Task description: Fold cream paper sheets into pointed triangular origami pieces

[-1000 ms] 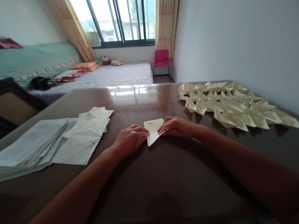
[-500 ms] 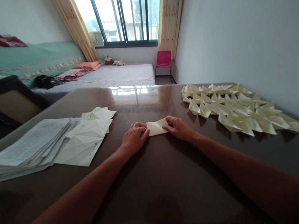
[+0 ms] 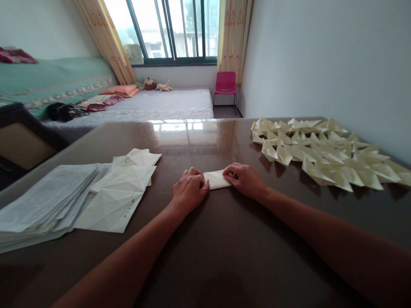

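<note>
A small cream sheet of folded paper lies on the brown glossy table, in front of me. My left hand has its fingers curled at the paper's left edge, thumb against it. At the right end, my right hand pinches the paper between thumb and fingers. The fingertips cover both short ends, so the folds there are hidden.
Rows of folded cream paper pieces stand at the table's right. To the left lie creased paper sheets beside a stack of printed paper. Beyond the table are a bed and a pink chair.
The paper now looks narrower from front to back and lies flatter. My left hand has shifted slightly right, and my right hand has come down a little along the paper's edge.
</note>
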A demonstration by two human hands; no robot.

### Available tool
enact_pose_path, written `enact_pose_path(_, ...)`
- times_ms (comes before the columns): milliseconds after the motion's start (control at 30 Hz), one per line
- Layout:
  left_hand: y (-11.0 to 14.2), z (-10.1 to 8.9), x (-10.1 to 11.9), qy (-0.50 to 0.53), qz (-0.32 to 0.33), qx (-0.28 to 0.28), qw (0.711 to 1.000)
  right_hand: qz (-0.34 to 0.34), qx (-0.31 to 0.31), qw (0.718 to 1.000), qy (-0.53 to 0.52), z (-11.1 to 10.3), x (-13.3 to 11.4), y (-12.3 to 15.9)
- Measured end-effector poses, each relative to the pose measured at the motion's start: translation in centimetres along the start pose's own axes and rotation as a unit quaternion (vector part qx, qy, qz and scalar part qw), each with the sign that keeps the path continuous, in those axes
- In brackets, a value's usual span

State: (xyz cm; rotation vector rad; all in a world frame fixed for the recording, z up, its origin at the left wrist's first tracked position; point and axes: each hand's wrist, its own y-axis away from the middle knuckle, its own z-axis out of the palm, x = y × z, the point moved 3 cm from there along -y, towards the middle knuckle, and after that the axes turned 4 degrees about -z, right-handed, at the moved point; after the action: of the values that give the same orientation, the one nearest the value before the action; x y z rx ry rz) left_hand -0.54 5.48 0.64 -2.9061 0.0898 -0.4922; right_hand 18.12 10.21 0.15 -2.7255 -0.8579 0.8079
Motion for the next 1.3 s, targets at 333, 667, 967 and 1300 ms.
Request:
enact_pose_path(333, 0.1, -0.3, 0.7, -0.077, 0.005, 0.009, 0.997, -0.027, 0.005, 0.999, 0.038, 0.6, 0.1, -0.2)
enact_pose_path(667, 0.9, 0.1, 1.0, -0.040, 0.215, -0.020, 0.976, -0.031, 0.003, 0.998, 0.049, 0.5, 0.0, -0.3)
enact_pose_path(967, 2.5, -0.8, 0.9, -0.100, 0.212, -0.075, 0.969, -0.034, -0.022, 0.997, 0.062, 0.0, -0.1, -0.2)
enact_pose_path(1300, 2.6, -1.0, 1.8, -0.119, 0.195, -0.055, 0.972, -0.201, -0.136, 0.927, 0.285, -0.9, -5.9, 3.1)
